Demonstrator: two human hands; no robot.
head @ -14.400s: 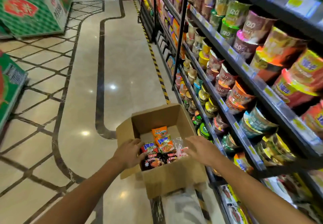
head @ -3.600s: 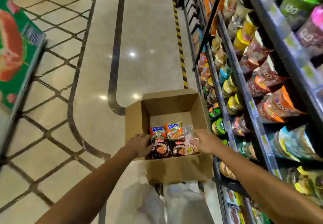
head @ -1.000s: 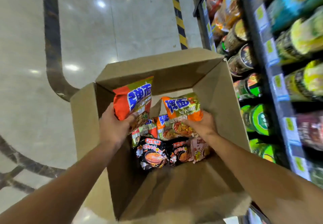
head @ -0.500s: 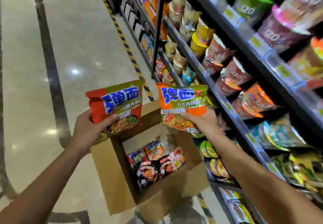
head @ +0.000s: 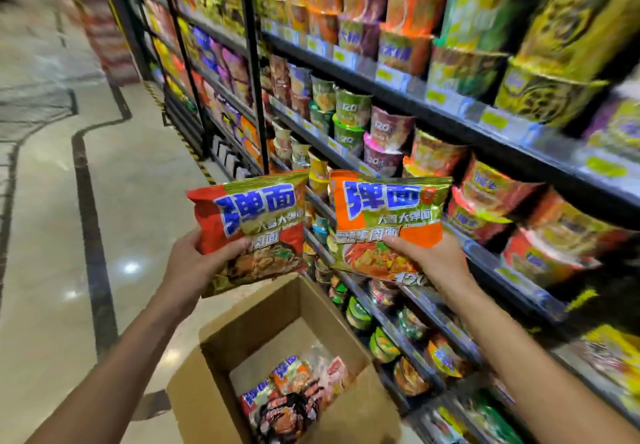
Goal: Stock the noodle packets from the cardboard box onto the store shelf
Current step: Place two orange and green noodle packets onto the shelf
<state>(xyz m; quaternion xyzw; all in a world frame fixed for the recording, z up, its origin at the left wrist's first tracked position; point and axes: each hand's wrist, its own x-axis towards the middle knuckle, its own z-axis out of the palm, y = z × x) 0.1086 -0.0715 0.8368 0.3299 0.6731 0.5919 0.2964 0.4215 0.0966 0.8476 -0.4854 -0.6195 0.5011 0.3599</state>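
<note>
While raised over the cardboard box (head: 277, 357), both hands grip noodle packets.

A single head-worn wide-angle camera looks forward and slightly down along a store aisle. The store shelf (head: 450, 125) runs close along the right of frame, receding toward the upper left, its nearest edge blurred. Both forearms enter from the bottom corners, with the left hand (head: 194, 263) and right hand (head: 433, 260) raised near the centre at arm's length. The cardboard box (head: 277, 332) sits low, directly below the lens. The polished floor (head: 52, 235) fills the left side.
</note>
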